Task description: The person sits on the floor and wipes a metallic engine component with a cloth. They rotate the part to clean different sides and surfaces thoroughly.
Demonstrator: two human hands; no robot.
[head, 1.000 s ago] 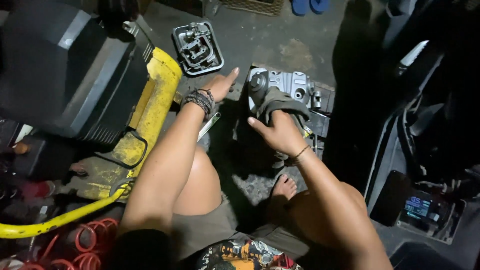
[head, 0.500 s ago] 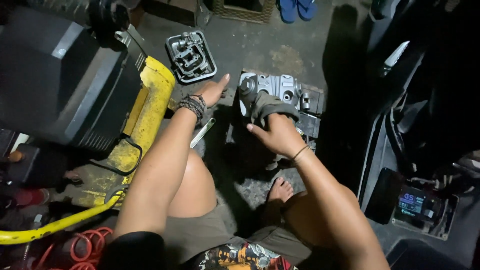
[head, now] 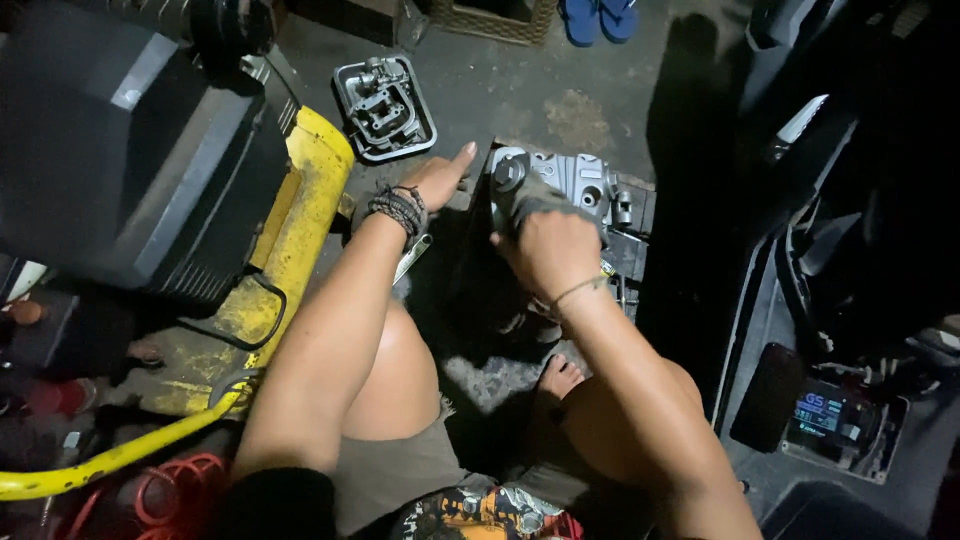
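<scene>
A grey metal engine part (head: 575,180) lies on the concrete floor in front of my knees. My right hand (head: 548,250) presses a dark grey rag (head: 540,203) against the part's near left side, fingers closed on the cloth. My left hand (head: 438,180), with beaded bracelets at the wrist, rests flat by the part's left edge, fingers extended and holding nothing. A thin metal tool (head: 412,258) lies on the floor under my left wrist.
A shallow tray (head: 384,108) with a metal engine piece sits at upper left. A yellow and black machine (head: 170,180) fills the left side, with a yellow hose (head: 110,460) and red coil (head: 185,485) below. A scooter dashboard (head: 835,415) stands at right. Blue sandals (head: 600,18) lie at the top.
My right hand has pulled the rag down over the engine part's near side. The left hand stays beside the part. The view has shifted slightly.
</scene>
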